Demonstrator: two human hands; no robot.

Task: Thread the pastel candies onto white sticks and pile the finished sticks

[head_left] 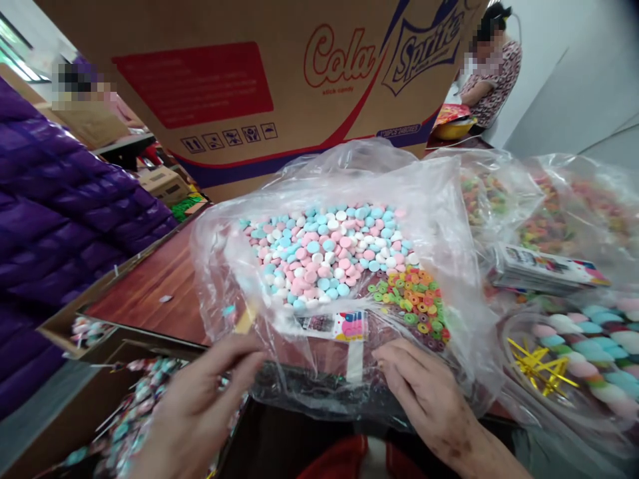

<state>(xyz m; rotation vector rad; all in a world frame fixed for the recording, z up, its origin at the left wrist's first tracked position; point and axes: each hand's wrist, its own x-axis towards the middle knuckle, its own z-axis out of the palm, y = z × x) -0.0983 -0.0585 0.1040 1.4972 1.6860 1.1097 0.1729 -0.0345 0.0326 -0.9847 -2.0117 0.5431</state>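
Left hand: the left hand (200, 406) lies low at the near edge, fingers spread and slightly curled, fingertips touching the near rim of the clear plastic bag (449, 219); it grips nothing that I can see.
Right hand: the right hand (424, 392) rests palm down on the bag's near edge, fingers spread flat, pressing the plastic.
Bag: it sits open on the wooden table (150, 286), straight ahead, between both hands and the cardboard box (249, 80).
Inside the bag: a heap of pink, blue and white round candies (324, 253), with coloured ring candies (414, 299) just beside it to the right, and a small printed card (334, 326) near the front.
Right of it: more clear bags of sweets, a stack of printed cards (549, 269), gold twist ties (539, 369).
Left: a box of wrapped lollipops (134, 412) under the left hand.
Beyond: a person in a patterned top (492, 73) stands at another table.
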